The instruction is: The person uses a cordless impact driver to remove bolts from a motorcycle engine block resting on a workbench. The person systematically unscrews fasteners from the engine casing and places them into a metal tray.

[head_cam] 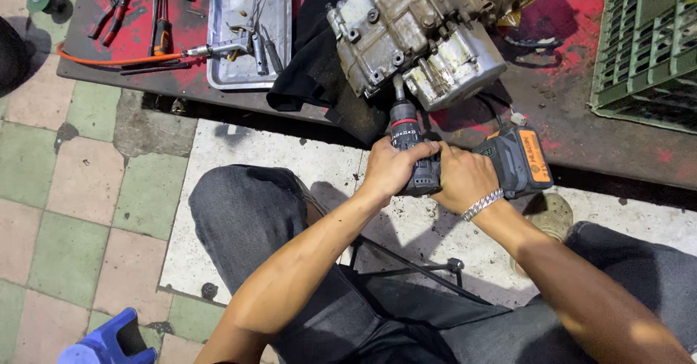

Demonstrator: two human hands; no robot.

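One black-and-orange cordless drill (465,157) is clamped by two hands, left hand (392,168) and right hand (463,179), against one grey metal engine (414,33) near the mat's (581,131) front edge; one steel tray (243,66) is seen alongside.

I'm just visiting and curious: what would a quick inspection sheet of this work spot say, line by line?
Surface: dark mat stained red, lying on a tiled floor.
Job's things: cordless driver, its bit set against a grimy metal engine.
Clutter: metal tray with hand tools, red-handled pliers, screwdrivers, black cloth.
Grippers: left hand and right hand both wrapped around the driver; bracelet on the right wrist.
Cables: orange hose running to the tray; wires beside the engine.
Surroundings: green crate, blue plastic object, the person's dark trousers.
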